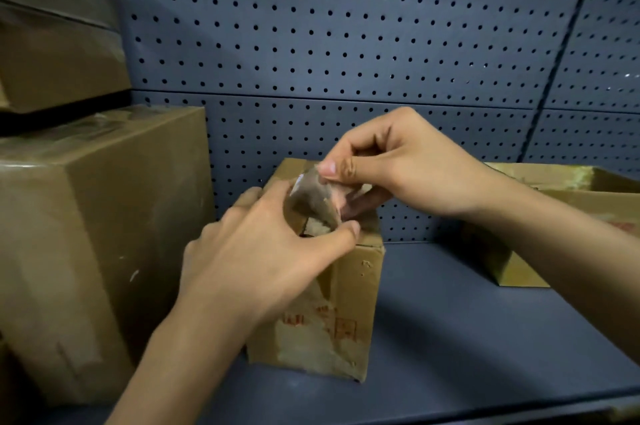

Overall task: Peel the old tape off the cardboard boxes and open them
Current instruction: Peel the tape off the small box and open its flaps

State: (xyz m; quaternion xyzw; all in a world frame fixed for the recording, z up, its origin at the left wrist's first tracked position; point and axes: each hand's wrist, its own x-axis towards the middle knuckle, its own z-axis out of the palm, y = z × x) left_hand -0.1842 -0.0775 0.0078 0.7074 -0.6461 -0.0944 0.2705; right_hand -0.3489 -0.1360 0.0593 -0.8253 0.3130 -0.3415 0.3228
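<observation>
Right grip on tape, palm down

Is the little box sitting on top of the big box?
No, the little box stands on the grey shelf, beside the big box.

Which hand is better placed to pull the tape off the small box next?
Right, I'd judge. The right hand pinches the lifted tape strip above the small box, while the left hand rests on the box top, so it probably suits bracing.
</observation>
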